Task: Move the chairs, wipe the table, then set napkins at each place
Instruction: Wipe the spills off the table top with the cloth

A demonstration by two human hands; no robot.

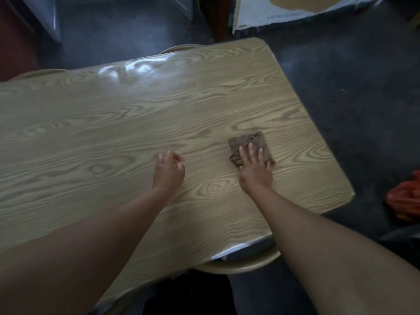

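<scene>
A wood-grain table [113, 123] fills most of the view. A folded brown cloth [246, 142] lies on its right part, and my right hand [254, 169] presses flat on it with fingers spread. My left hand [169, 171] rests on the bare tabletop a short way to the left of the cloth, fingers loosely curled, holding nothing. The curved tan rim of a chair [245, 263] shows under the near table edge, and two more chair backs [179, 47] peek out beyond the far edge. No napkins are in view.
Dark floor surrounds the table. An orange-red bag or cloth [404, 198] lies on the floor at the right. A white sheet with a tan patch [295, 12] lies at the top right, and grey cabinet panels [45, 17] stand at the top left.
</scene>
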